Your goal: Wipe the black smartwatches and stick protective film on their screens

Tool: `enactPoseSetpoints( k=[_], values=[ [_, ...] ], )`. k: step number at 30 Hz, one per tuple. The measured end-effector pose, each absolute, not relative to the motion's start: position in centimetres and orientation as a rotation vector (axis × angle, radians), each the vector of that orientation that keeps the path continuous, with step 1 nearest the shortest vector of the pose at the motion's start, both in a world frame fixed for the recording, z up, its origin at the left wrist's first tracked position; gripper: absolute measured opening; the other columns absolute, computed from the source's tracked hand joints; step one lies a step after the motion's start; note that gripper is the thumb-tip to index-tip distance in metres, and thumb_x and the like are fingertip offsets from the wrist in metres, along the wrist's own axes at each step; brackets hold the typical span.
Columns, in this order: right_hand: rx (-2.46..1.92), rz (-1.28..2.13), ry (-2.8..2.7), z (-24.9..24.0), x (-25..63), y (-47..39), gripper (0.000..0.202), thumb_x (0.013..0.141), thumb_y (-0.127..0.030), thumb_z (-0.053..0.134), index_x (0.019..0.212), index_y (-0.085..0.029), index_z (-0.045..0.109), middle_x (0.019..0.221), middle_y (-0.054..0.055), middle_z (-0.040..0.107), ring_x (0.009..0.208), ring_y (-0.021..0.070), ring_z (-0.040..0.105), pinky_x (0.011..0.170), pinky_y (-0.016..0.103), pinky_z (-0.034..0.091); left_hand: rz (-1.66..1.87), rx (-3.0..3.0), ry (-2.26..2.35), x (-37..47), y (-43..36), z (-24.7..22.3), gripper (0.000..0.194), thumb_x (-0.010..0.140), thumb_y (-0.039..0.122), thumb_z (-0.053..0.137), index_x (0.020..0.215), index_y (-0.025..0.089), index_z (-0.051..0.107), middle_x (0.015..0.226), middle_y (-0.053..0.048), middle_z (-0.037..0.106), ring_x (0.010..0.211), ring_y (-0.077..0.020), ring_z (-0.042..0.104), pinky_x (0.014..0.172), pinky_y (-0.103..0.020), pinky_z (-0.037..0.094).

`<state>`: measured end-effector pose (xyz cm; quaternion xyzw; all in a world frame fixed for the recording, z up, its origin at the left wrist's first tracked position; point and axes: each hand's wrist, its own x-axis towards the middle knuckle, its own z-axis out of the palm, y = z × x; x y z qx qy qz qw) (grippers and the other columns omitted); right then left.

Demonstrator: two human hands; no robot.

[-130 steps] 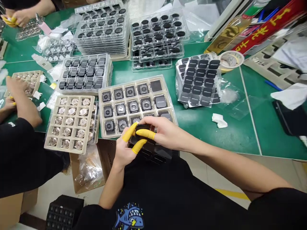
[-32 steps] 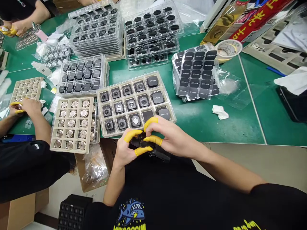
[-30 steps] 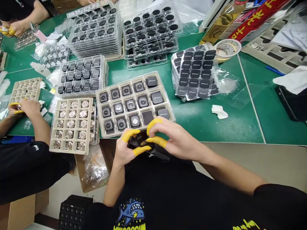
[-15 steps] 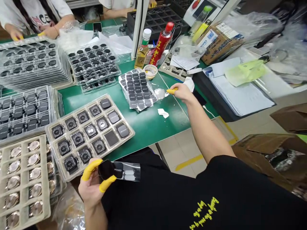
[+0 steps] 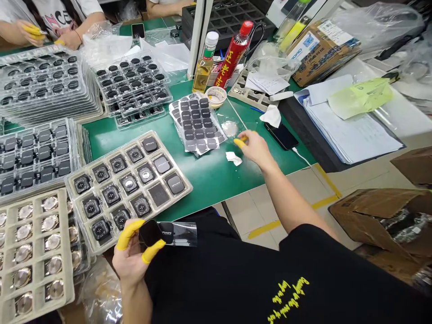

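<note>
My left hand (image 5: 133, 254), with yellow finger cots on thumb and forefinger, grips a black square watch face (image 5: 150, 232) by its edges. From its right side sticks out a strip of clear film (image 5: 184, 234) with a dark printed label on it. My right hand (image 5: 254, 146) is over the green table with its fingers pinched together; what is between them, if anything, is hidden. Near it lie a crumpled white scrap (image 5: 233, 158), a clear round piece of plastic (image 5: 229, 128) and sheets of dark square stickers (image 5: 197, 123). A beige tray (image 5: 154, 204) of square watch bodies sits beyond my left hand.
Stacked clear trays (image 5: 50, 108) and a tray of round watches (image 5: 37, 252) fill the left. Behind are a tape roll (image 5: 216, 96), a red bottle (image 5: 234, 56) and an oil-coloured bottle (image 5: 204, 67). A phone (image 5: 281, 135) lies right. Another person's hands (image 5: 33, 33) are across the table.
My right hand has drawn slightly down and toward me, away from the clear round plastic. My left hand still holds the watch face, slightly higher in view. The other person's hand has risen.
</note>
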<state>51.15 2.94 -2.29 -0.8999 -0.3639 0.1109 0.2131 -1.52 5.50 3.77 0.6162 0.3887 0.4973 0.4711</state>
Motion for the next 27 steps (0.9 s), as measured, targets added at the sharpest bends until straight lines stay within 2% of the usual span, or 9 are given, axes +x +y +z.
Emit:
enactPoseSetpoints(
  k=[3,8,12,15,16,17,19,23,27],
  values=[
    [-2.426,0.394,-1.089,-3.2,48.2,-0.5,0.025,0.096,-0.038,0.075,0.118,-0.025,0.077,0.11,0.012,0.075,0.092,0.0313,0.071,0.089,0.045,0.056,1.247,1.527,0.915,-1.2,5.9,3.7,0.061,0.066,0.041,0.117,0.117,0.022,0.089,0.103,-0.005,0.083,0.09,-0.0198,0.082,0.079,-0.028,0.073],
    [-2.317,0.294,-1.08,-3.1,46.0,-1.8,0.017,0.096,-0.033,0.063,0.103,-0.026,0.077,0.106,0.017,0.073,0.1,0.039,0.071,0.095,0.055,0.057,1.214,1.59,0.9,-0.6,6.2,4.1,0.059,0.07,0.05,0.114,0.115,0.022,0.088,0.102,-0.005,0.082,0.09,-0.0207,0.081,0.079,-0.031,0.072],
    [-2.113,0.239,-1.147,1.0,42.5,-1.2,0.015,0.102,-0.036,0.062,0.105,-0.028,0.074,0.106,0.018,0.075,0.097,0.0375,0.072,0.091,0.056,0.06,1.154,1.62,0.857,0.0,6.2,4.6,0.06,0.073,0.055,0.112,0.118,0.023,0.088,0.103,-0.006,0.08,0.088,-0.0205,0.079,0.078,-0.032,0.07],
    [-1.73,0.203,-1.425,5.7,36.7,-1.0,0.008,0.111,-0.033,0.069,0.115,-0.031,0.077,0.112,0.014,0.08,0.1,0.033,0.076,0.089,0.051,0.063,1.142,1.625,0.798,0.5,6.3,4.6,0.06,0.074,0.051,0.112,0.122,0.024,0.088,0.1,-0.005,0.078,0.084,-0.0189,0.076,0.074,-0.03,0.067],
    [-1.593,0.208,-1.544,7.2,34.5,-0.9,0.004,0.109,-0.033,0.076,0.112,-0.033,0.078,0.106,0.008,0.081,0.095,0.0295,0.077,0.086,0.046,0.063,1.144,1.628,0.776,0.7,6.4,4.6,0.06,0.074,0.05,0.112,0.122,0.024,0.088,0.098,-0.004,0.077,0.083,-0.0187,0.075,0.074,-0.03,0.066],
    [-1.448,0.23,-1.668,8.5,32.4,-0.7,0.004,0.108,-0.031,0.08,0.111,-0.034,0.08,0.099,0.004,0.08,0.086,0.0249,0.076,0.079,0.04,0.062,1.151,1.635,0.747,0.8,6.5,4.5,0.06,0.074,0.05,0.112,0.122,0.024,0.088,0.097,-0.004,0.077,0.083,-0.0185,0.074,0.073,-0.029,0.065],
    [-1.14,0.266,-1.937,10.6,28.8,0.1,0.015,0.111,-0.019,0.074,0.12,-0.03,0.08,0.099,0.004,0.081,0.081,0.0206,0.072,0.074,0.035,0.059,1.164,1.658,0.692,1.0,6.7,4.4,0.061,0.074,0.052,0.112,0.123,0.023,0.087,0.096,-0.003,0.077,0.082,-0.0181,0.073,0.073,-0.029,0.063],
    [-0.877,0.185,-2.247,12.2,25.4,2.4,0.022,0.118,-0.015,0.057,0.119,-0.018,0.079,0.092,0.007,0.077,0.078,0.0206,0.062,0.069,0.034,0.049,1.181,1.703,0.624,0.7,6.7,4.1,0.068,0.076,0.054,0.11,0.132,0.025,0.085,0.103,-0.004,0.078,0.087,-0.018,0.072,0.075,-0.029,0.059],
    [-0.78,0.105,-2.337,12.0,24.3,3.3,0.034,0.122,-0.014,0.05,0.111,-0.016,0.082,0.084,0.005,0.071,0.079,0.0209,0.056,0.069,0.035,0.041,1.164,1.752,0.595,0.0,6.6,4.1,0.065,0.082,0.059,0.105,0.134,0.025,0.085,0.106,-0.005,0.079,0.087,-0.0178,0.072,0.075,-0.029,0.058]
  ],
)
